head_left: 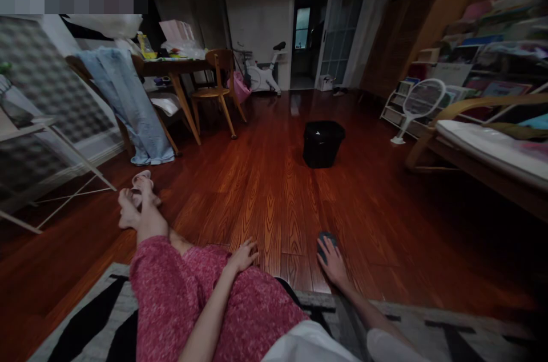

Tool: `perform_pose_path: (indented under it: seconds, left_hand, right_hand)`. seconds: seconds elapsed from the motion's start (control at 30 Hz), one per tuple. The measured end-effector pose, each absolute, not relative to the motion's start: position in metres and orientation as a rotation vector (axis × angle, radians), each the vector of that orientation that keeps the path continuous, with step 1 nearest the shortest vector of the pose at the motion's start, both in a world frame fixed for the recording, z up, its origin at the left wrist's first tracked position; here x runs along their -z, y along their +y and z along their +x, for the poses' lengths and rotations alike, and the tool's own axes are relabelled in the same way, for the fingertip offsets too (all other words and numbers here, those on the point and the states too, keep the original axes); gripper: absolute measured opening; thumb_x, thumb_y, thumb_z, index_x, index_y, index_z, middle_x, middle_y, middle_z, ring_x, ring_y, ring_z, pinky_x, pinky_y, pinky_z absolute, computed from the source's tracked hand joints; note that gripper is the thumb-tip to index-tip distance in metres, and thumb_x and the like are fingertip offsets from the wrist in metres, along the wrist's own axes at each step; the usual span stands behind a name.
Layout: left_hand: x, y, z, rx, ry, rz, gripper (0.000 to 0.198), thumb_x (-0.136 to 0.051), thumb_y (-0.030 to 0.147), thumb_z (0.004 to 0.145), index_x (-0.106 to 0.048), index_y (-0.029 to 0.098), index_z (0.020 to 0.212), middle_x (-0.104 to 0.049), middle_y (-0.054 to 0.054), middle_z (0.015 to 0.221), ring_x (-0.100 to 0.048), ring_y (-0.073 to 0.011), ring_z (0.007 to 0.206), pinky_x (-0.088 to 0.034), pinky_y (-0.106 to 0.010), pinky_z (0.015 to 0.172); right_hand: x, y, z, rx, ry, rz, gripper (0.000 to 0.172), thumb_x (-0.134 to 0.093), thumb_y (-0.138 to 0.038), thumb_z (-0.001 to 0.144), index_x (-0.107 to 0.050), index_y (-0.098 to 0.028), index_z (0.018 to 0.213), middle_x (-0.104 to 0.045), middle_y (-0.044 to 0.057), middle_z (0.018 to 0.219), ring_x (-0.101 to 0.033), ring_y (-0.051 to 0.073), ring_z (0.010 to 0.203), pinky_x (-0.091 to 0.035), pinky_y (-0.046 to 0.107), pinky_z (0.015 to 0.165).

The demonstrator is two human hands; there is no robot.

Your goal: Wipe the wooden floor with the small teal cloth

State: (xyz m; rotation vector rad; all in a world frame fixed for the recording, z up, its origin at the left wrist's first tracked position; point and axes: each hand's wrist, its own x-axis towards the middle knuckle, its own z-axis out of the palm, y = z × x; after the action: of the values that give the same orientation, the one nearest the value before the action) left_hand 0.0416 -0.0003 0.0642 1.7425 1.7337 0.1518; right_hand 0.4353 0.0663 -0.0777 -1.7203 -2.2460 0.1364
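A small dark rounded object [327,236] is seen on the wooden floor [274,190], just past the rug [428,322]. Its near side is covered by the spread, uncurled fingers of the right hand [331,264]. The left hand [243,256] is laid open on the pink trouser leg [192,293].

person sits on rug [85,316], legs out to the left. left hand [244,256] on thigh, right hand [333,264] on small object [326,235] on floor [265,190]. bucket [323,144] ahead, centre. table [171,68] and chair [218,91] far left, exercise bike [263,73] behind them, racket [422,102] right.
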Motion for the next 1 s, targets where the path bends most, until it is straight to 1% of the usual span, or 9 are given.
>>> perform_pose_path:
  seconds: [0.17, 0.23, 0.33, 0.43, 0.57, 0.73, 0.87, 0.93, 1.0]
  left_hand:
    - [-0.065, 0.001, 0.042, -0.154, 1.719, 1.748, 0.065, -0.048, 0.047, 0.092, -0.045, 0.017, 0.15, -0.027, -0.011, 0.164, -0.032, -0.0259, 0.148, -0.026, -0.036, 0.121]
    - [-0.066, 0.0, 0.043, -0.144, 1.722, 1.747, 0.066, -0.048, 0.047, 0.092, -0.045, 0.016, 0.15, -0.027, -0.011, 0.164, -0.033, -0.0255, 0.148, -0.027, -0.035, 0.121]
    - [-0.068, 0.0, 0.044, -0.143, 1.722, 1.744, 0.066, -0.048, 0.045, 0.092, -0.045, 0.014, 0.15, -0.027, -0.012, 0.164, -0.033, -0.0255, 0.148, -0.027, -0.034, 0.12]
    - [-0.069, 0.0, 0.044, -0.159, 1.716, 1.746, 0.066, -0.049, 0.044, 0.091, -0.045, 0.014, 0.15, -0.028, -0.013, 0.164, -0.033, -0.0258, 0.148, -0.027, -0.035, 0.121]
    - [-0.067, 0.0, 0.043, -0.158, 1.727, 1.74, 0.065, -0.049, 0.044, 0.092, -0.046, 0.013, 0.149, -0.027, -0.013, 0.164, -0.032, -0.0249, 0.148, -0.026, -0.034, 0.121]
    - [-0.065, 0.0, 0.042, -0.17, 1.734, 1.739, 0.065, -0.049, 0.045, 0.092, -0.045, 0.016, 0.15, -0.028, -0.012, 0.164, -0.033, -0.0252, 0.148, -0.026, -0.035, 0.121]
    - [-0.068, -0.001, 0.043, -0.152, 1.745, 1.722, 0.065, -0.049, 0.046, 0.092, -0.044, 0.018, 0.151, -0.026, -0.01, 0.165, -0.032, -0.025, 0.148, -0.027, -0.036, 0.121]
    - [-0.07, -0.002, 0.043, -0.132, 1.749, 1.719, 0.065, -0.049, 0.046, 0.093, -0.043, 0.017, 0.151, -0.025, -0.011, 0.165, -0.031, -0.0258, 0.149, -0.027, -0.036, 0.121]
    - [-0.072, -0.002, 0.044, -0.129, 1.743, 1.727, 0.065, -0.049, 0.045, 0.093, -0.043, 0.016, 0.151, -0.024, -0.011, 0.165, -0.03, -0.0259, 0.149, -0.027, -0.036, 0.121]
  right_hand:
    - [0.093, 0.052, 0.507, -0.005, -1.827, -2.109, 0.067, -0.017, -0.046, 0.096, -0.037, -0.018, 0.154, -0.03, 0.012, 0.163, -0.023, 0.027, 0.151, -0.022, 0.053, 0.119]
    - [0.096, 0.046, 0.504, 0.023, -1.738, -2.169, 0.07, -0.015, -0.047, 0.096, -0.036, -0.015, 0.155, -0.03, 0.015, 0.163, -0.022, 0.028, 0.151, -0.021, 0.055, 0.118]
    - [0.096, 0.041, 0.471, 0.044, -1.727, -2.185, 0.072, -0.016, -0.047, 0.096, -0.04, -0.011, 0.153, -0.032, 0.018, 0.161, -0.023, 0.03, 0.151, -0.02, 0.055, 0.118]
    - [0.092, 0.04, 0.418, -0.012, -1.939, -2.038, 0.067, -0.021, -0.045, 0.096, -0.042, -0.014, 0.152, -0.032, 0.015, 0.162, -0.023, 0.028, 0.151, -0.019, 0.052, 0.12]
    - [0.089, 0.035, 0.337, -0.156, -2.318, -1.642, 0.06, -0.031, -0.045, 0.098, -0.036, -0.026, 0.155, -0.028, 0.007, 0.165, -0.021, 0.025, 0.152, -0.019, 0.051, 0.121]
    - [0.077, 0.033, 0.268, -0.328, -2.62, -1.21, 0.062, -0.045, -0.04, 0.095, -0.033, -0.032, 0.156, -0.029, 0.005, 0.164, -0.024, 0.023, 0.151, -0.022, 0.047, 0.121]
    - [0.057, 0.049, 0.295, -0.444, -2.739, -0.968, 0.063, -0.046, -0.038, 0.094, -0.033, -0.032, 0.156, -0.027, 0.003, 0.165, -0.022, 0.02, 0.152, -0.02, 0.045, 0.122]
    - [0.052, 0.062, 0.335, -0.438, -2.709, -1.053, 0.061, -0.041, -0.038, 0.095, -0.035, -0.031, 0.155, -0.029, 0.003, 0.164, -0.023, 0.02, 0.151, -0.019, 0.045, 0.122]
    - [0.054, 0.072, 0.386, -0.353, -2.582, -1.296, 0.058, -0.036, -0.038, 0.097, -0.038, -0.029, 0.154, -0.033, 0.005, 0.163, -0.026, 0.02, 0.151, -0.02, 0.047, 0.122]
